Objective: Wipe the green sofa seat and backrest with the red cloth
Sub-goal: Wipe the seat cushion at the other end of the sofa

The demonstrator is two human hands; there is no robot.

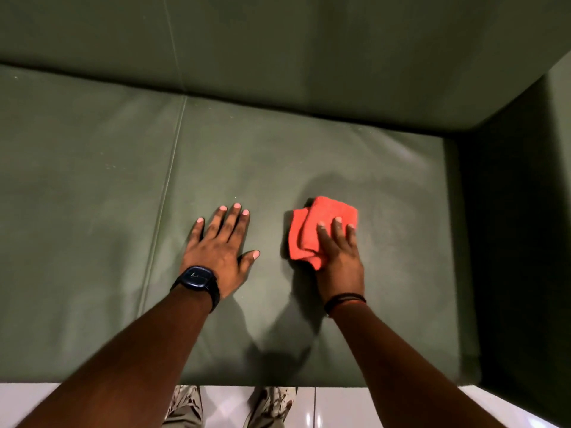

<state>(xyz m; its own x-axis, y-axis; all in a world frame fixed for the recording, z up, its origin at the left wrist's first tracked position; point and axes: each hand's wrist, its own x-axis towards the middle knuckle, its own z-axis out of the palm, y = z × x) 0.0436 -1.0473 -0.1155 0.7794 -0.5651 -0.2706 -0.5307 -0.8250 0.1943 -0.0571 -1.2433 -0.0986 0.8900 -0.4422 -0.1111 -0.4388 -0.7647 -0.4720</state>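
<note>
right hand is pressing down on the folded red microfibre cloth, fingers lying flat over its near-right part, thumb not visible under the fabric – can't tell if it's pinching a fold or just pushing. cloth is sitting on the flat dark green leather sofa seat, right cushion, roughly mid-depth, well clear of the green padded backrest and of the green armrest on the right. left hand is lying palm-down on the same cushion, fingers spread, holding nothing, just beside the cloth but not touching it. a black square-faced wristwatch is sitting on the left wrist, thin dark cord bracelets on the right wrist. a stitched seam is running front to back, left of the left hand – it's splitting the seat into two cushions. at the bottom edge, glossy white floor tiles and two patterned shoes are showing below the seat front.
</note>
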